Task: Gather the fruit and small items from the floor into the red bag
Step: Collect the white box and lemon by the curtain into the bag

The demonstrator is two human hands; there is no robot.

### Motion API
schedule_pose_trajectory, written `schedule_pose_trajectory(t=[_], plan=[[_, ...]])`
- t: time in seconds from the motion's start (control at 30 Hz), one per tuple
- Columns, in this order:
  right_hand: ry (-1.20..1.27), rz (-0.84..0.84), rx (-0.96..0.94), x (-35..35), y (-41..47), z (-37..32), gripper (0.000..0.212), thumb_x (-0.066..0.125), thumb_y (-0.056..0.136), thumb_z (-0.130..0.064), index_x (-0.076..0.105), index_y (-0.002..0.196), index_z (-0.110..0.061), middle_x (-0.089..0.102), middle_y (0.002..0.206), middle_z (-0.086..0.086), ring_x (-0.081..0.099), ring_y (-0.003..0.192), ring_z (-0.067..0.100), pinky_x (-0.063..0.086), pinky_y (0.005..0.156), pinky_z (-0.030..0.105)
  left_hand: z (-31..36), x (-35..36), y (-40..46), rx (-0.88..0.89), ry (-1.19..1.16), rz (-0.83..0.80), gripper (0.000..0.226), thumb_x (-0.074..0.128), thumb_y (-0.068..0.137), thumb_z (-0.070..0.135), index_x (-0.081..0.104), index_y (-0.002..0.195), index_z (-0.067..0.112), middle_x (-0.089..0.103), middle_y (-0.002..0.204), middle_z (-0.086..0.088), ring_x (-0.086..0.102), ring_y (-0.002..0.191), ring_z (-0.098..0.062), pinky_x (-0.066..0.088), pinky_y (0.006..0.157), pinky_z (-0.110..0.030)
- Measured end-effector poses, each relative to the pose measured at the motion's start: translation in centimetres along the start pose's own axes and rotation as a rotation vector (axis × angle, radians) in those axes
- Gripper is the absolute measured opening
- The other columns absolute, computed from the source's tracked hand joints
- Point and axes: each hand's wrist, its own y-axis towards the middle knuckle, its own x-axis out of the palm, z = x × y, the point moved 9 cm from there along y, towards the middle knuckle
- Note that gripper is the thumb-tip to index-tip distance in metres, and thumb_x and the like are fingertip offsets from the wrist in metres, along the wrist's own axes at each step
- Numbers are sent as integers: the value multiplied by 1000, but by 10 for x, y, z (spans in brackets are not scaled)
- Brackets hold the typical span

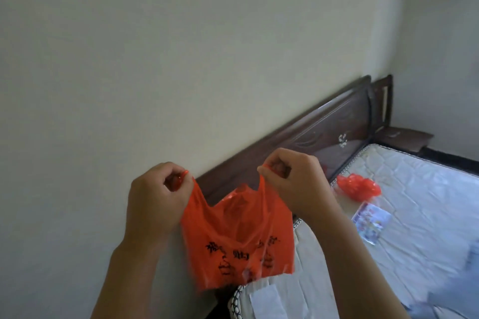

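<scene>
Holding up a red bag (pixel 237 238) in front of a pale wall (pixel 155 59), near the middle of the view. Left hand (pixel 155 194) pinching the left handle loop with curled fingers; right hand (pixel 293 179) gripping the right handle loop the same way, pulling the mouth apart. Hanging limp and crinkled, printed with black characters, looking thin, light and slippery, likely to tear if snagged or overfilled; probably best held by the two handle loops, as now. Hanging flat, so seemingly empty, though not possible to tell for sure. Lying to the right, a bare quilted mattress (pixel 414 215) with a dark wooden headboard (pixel 324 134) against the wall. Resting on the mattress, a second crumpled red plastic bag (pixel 359 186) and, just nearer, a small colourful packet (pixel 370 220). Showing no floor, fruit or small items here, so nothing visibly blocking the bag itself.
</scene>
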Motion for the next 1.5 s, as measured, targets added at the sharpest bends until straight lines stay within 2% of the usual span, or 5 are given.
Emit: schedule_pose_trajectory(t=[0.27,0.47,0.63,0.93,1.5], plan=[[-256,237,189,-81,-28,48,16,80,86,-28,68,76,-23,58,57,-4,53,54,12,49,59,34,45,109,29,200,-214,-219,18,81,86,15,70,75,24,64,64,14,65,69,-5,43,64,-8],[-391,390,339,-133,-64,52,16,82,87,-26,69,77,-26,59,59,-2,54,55,13,47,57,27,91,178,24,293,-415,-414,16,78,88,17,71,77,26,68,69,16,67,69,-6,56,68,-29],[-504,508,432,-164,-100,33,16,82,88,-27,70,78,-28,59,56,-11,55,53,8,44,61,18,130,205,14,364,-541,-559,15,77,87,23,70,75,29,68,69,17,67,71,-5,50,66,-18],[-675,709,567,-187,-173,-18,16,81,88,-29,70,78,-29,61,59,-7,57,54,9,50,65,26,172,227,-31,442,-757,-750,9,78,87,25,73,79,25,69,70,12,67,67,-6,57,68,-29],[-900,976,811,-236,-382,-121,17,82,88,-28,70,76,-27,59,57,-9,56,54,8,39,55,11,290,174,-204,683,-985,-1010,13,80,84,19,72,76,27,68,70,16,66,70,-3,56,69,-29]])
